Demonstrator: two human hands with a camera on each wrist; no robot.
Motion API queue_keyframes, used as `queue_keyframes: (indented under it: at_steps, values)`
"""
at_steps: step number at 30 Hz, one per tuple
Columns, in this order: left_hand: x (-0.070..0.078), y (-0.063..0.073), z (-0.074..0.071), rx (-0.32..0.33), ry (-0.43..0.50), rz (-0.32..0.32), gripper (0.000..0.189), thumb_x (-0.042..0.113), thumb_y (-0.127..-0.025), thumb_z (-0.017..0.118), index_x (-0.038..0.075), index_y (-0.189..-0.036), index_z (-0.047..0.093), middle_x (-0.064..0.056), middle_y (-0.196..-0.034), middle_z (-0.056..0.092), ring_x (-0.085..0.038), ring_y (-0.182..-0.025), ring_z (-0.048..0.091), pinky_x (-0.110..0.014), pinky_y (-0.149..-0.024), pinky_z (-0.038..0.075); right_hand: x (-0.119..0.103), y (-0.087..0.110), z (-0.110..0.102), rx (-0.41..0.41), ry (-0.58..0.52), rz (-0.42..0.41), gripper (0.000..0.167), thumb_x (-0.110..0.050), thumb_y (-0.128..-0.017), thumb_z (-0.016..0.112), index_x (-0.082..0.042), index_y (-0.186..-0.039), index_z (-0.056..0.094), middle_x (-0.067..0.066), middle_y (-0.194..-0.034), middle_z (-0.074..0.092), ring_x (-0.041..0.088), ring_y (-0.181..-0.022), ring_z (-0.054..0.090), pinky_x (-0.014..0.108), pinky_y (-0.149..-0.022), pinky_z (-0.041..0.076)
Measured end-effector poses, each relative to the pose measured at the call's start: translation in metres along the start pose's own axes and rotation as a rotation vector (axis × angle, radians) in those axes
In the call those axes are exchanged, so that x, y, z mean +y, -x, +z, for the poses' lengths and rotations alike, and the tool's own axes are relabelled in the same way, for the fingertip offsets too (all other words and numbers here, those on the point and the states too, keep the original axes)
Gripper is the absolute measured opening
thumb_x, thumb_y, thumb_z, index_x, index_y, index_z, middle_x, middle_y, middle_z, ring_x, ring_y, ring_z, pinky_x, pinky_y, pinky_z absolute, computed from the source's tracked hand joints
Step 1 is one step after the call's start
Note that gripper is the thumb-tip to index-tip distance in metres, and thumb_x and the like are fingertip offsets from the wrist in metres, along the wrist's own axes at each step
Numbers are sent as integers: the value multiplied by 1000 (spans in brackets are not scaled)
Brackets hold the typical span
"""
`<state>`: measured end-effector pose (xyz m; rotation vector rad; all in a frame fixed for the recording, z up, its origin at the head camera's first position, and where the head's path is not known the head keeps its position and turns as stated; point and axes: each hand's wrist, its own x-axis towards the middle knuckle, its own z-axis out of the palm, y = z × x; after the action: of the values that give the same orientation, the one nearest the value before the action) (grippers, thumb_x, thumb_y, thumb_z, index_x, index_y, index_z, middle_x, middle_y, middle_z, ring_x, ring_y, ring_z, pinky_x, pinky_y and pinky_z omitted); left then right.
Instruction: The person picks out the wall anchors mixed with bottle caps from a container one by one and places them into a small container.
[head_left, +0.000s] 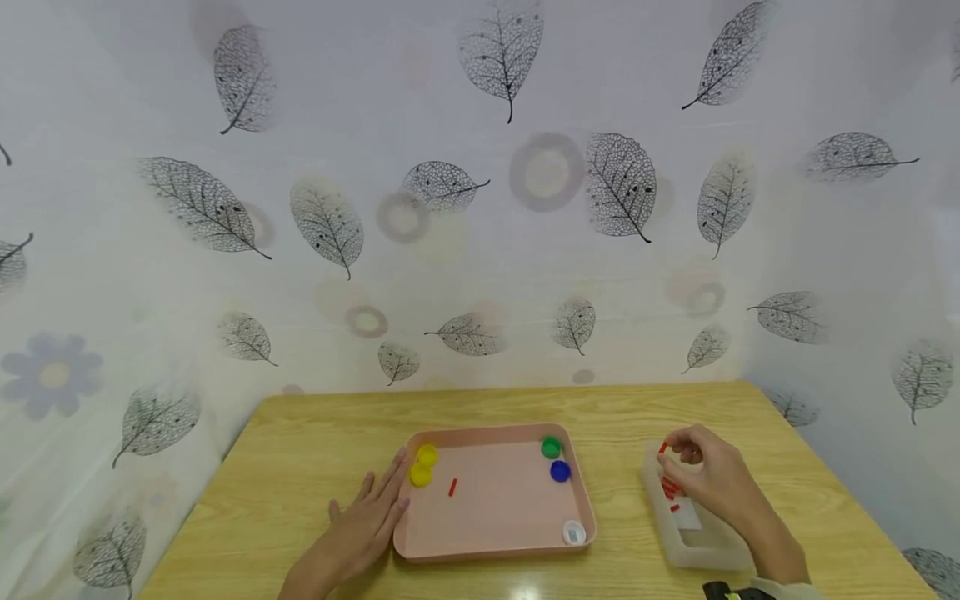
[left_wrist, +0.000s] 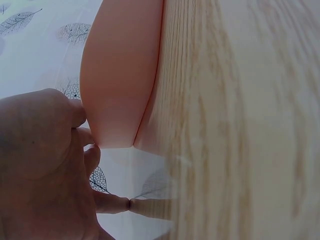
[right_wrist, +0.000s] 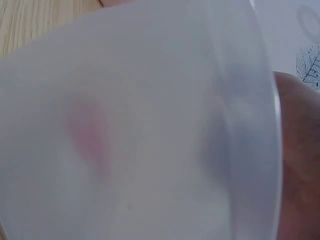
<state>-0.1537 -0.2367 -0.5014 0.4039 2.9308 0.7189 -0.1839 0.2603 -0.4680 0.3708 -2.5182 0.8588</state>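
Note:
Between thumb and index finger my right hand (head_left: pixel 716 483) pinches a small red stick (head_left: pixel 663 448), held over the left side of a translucent white bin (head_left: pixel 664 533). Several more red sticks (head_left: pixel 670 487) lie inside that bin. In the right wrist view, the bin's cloudy wall (right_wrist: pixel 150 75) covers most of the hand. My left hand (head_left: pixel 358 529) rests with fingers extended against the left side of a pink tray (head_left: pixel 498 500). One red stick (head_left: pixel 452 487) lies in the tray's left half. The left wrist view shows fingers at the tray's outer wall (left_wrist: pixel 120 75).
Two yellow round caps (head_left: pixel 422 475) sit at the tray's left edge. Along its right side are a green cap (head_left: pixel 551 447), a blue cap (head_left: pixel 560 471) and a white round piece (head_left: pixel 573 532). The wooden table (head_left: pixel 330 433) meets a leaf-patterned curtain (head_left: pixel 480 250) behind.

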Motion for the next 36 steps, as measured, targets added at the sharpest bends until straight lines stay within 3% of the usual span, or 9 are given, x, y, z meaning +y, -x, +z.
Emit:
queue_keyframes:
  at_steps: [13, 26, 36]
  values:
    - [0, 3, -1, -1, 3, -4, 59, 44, -113, 31, 28, -167, 12, 7, -171, 10, -53, -149, 21, -94, -92, 5, 8, 3, -5, -36, 33, 84, 21, -9, -84, 83, -4, -99, 70, -2, -86, 64, 5, -74, 54, 26, -64, 50]
    - [0, 2, -3, 5, 9, 2, 59, 44, -113, 30, 28, -167, 11, 9, -171, 8, -52, -149, 21, -93, -92, 4, 13, 3, -4, -32, 37, 64, 19, -7, -83, 83, -4, -97, 70, -1, -88, 65, 3, -73, 54, 26, -64, 51]
    - [1, 0, -1, -2, 13, 7, 59, 44, -113, 30, 28, -167, 11, 9, -171, 8, -52, -150, 20, -94, -92, 4, 13, 3, -5, -48, 44, 75, 18, -9, -85, 83, -5, -97, 70, -1, -88, 65, 9, -74, 56, 27, -64, 51]
